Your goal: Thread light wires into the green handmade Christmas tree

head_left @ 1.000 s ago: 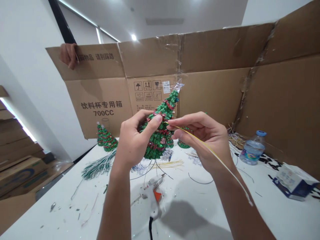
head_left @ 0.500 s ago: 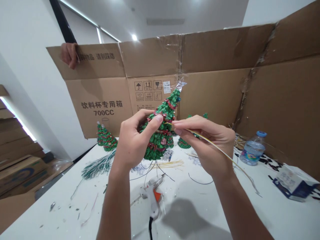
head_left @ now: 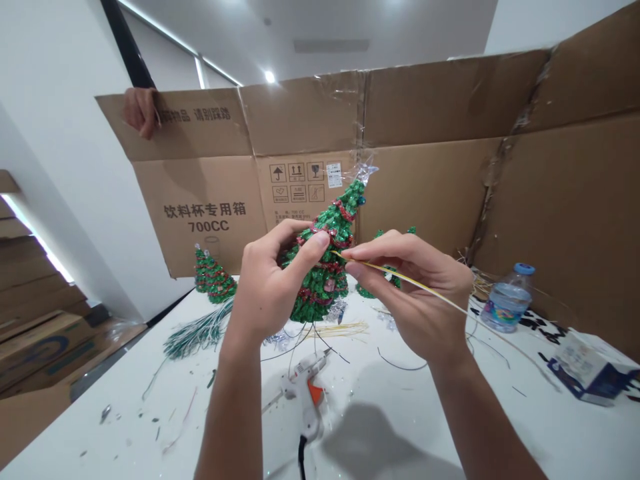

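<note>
A wall of creased brown cardboard [head_left: 425,177], taped at its seams, stands behind a smooth white table [head_left: 130,390]; another person's hand [head_left: 140,112] hooks over its top left edge. In front of it, above the table, the cone-shaped tree [head_left: 325,275] leans to the right, bristly green tinsel in tiers with glittery red garland and a shiny clear star on top. The left hand [head_left: 270,283] grips its side, fingers curled behind and thumb pressed on the front. The right hand [head_left: 420,293] is nearly closed, pinching a thin yellow-and-white strand [head_left: 425,287] between thumb and fingertips, the yellow tip against the tree. A hard white glue gun [head_left: 304,393] with an orange trigger lies below. To the right sit a blue-and-white box [head_left: 585,367], contents unclear, and a transparent plastic bottle [head_left: 507,303] holding clear liquid. Compared with half a second ago, the star has shifted slightly right, and the strand's tail extends farther right.
</note>
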The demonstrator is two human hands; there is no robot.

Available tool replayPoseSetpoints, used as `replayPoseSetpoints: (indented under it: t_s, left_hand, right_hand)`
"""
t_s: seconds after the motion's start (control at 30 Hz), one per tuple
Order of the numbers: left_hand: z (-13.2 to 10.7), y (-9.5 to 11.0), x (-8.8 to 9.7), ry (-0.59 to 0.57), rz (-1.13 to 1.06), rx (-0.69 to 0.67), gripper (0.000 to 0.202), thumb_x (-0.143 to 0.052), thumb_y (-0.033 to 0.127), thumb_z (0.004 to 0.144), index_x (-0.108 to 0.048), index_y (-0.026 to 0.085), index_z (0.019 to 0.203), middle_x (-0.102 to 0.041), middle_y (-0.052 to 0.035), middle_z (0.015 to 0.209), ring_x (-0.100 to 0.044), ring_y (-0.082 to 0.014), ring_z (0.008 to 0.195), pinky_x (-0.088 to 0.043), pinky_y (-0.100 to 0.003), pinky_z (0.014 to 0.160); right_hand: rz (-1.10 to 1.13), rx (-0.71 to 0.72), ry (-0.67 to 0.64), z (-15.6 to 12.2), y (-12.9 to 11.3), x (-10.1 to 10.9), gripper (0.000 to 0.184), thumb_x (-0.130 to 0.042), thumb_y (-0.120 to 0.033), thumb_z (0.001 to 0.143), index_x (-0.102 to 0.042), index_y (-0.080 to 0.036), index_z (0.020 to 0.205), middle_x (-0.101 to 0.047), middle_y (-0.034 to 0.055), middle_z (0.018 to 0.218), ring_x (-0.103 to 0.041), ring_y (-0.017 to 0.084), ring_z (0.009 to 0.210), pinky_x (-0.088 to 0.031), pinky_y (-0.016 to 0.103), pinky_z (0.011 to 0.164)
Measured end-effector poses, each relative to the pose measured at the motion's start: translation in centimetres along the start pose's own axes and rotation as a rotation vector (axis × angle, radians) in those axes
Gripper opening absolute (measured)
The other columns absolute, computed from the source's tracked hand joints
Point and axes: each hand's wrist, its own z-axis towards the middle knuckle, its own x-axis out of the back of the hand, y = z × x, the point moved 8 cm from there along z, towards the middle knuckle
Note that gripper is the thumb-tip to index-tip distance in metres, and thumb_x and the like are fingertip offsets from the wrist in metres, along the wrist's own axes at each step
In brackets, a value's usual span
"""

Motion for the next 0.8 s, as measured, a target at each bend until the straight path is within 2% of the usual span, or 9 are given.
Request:
replayPoseSetpoints:
  t_s: [0.2, 0.3, 0.43, 0.57, 0.8]
  left_hand:
    - [0.0, -0.1, -0.2, -0.022, -0.033, 0.011, 0.023, -0.074, 0.048, 0.102, -0.081, 0.026, 0.106, -0.08, 0.0034, 0.097, -0.07, -0.0181, 0.092, -0.053, -0.028, 0.081]
    - [0.1, -0.1, -0.1, -0.003, -0.057, 0.013, 0.019, -0.074, 0.044, 0.102, -0.082, 0.027, 0.102, -0.078, 0.0036, 0.093, -0.068, -0.0175, 0.09, -0.052, -0.028, 0.08]
    - [0.3, -0.3, 0.1, 0.008, -0.12, 0.023, 0.023, -0.075, 0.046, 0.101, -0.082, 0.025, 0.099, -0.073, 0.0011, 0.089, -0.062, -0.0178, 0.085, -0.05, -0.028, 0.075]
    - [0.2, -0.8, -0.3, -0.035, -0.285, 0.048, 0.024, -0.078, 0.049, 0.1, -0.081, 0.025, 0.099, -0.07, 0.0003, 0.089, -0.059, -0.0166, 0.082, -0.047, -0.028, 0.073]
    - [0.0, 0.0, -0.6, -0.093, -0.377, -0.002, 0.023, -0.077, 0.048, 0.102, -0.083, 0.026, 0.102, -0.069, 0.0003, 0.09, -0.055, -0.0147, 0.08, -0.044, -0.026, 0.069]
  right_hand:
    - [0.072, -0.015, 0.029, 0.1, 0.3, -0.1, 0.017, -0.091, -0.016, 0.092, -0.088, -0.031, 0.099, -0.085, -0.0007, 0.093, -0.079, 0.02, 0.089, -0.064, 0.036, 0.075]
    - [0.083, 0.045, 0.125, 0.1, -0.5, 0.5, 0.024, -0.089, -0.007, 0.091, -0.087, -0.031, 0.098, -0.085, -0.0016, 0.093, -0.081, 0.019, 0.09, -0.066, 0.034, 0.078]
    - [0.089, 0.178, 0.247, 0.2, -1.6, 1.7, 0.031, -0.087, 0.0, 0.089, -0.087, -0.029, 0.098, -0.086, -0.0021, 0.091, -0.081, 0.018, 0.083, -0.07, 0.032, 0.072]
    - [0.151, 0.287, 0.232, 0.4, -2.1, 1.8, 0.03, -0.086, 0.003, 0.086, -0.088, -0.025, 0.099, -0.087, 0.0006, 0.092, -0.083, 0.019, 0.081, -0.072, 0.033, 0.07]
    - [0.242, 0.313, 0.154, 0.2, -3.2, 1.1, 0.032, -0.087, 0.004, 0.086, -0.088, -0.024, 0.1, -0.089, 0.0018, 0.095, -0.083, 0.021, 0.083, -0.071, 0.038, 0.072]
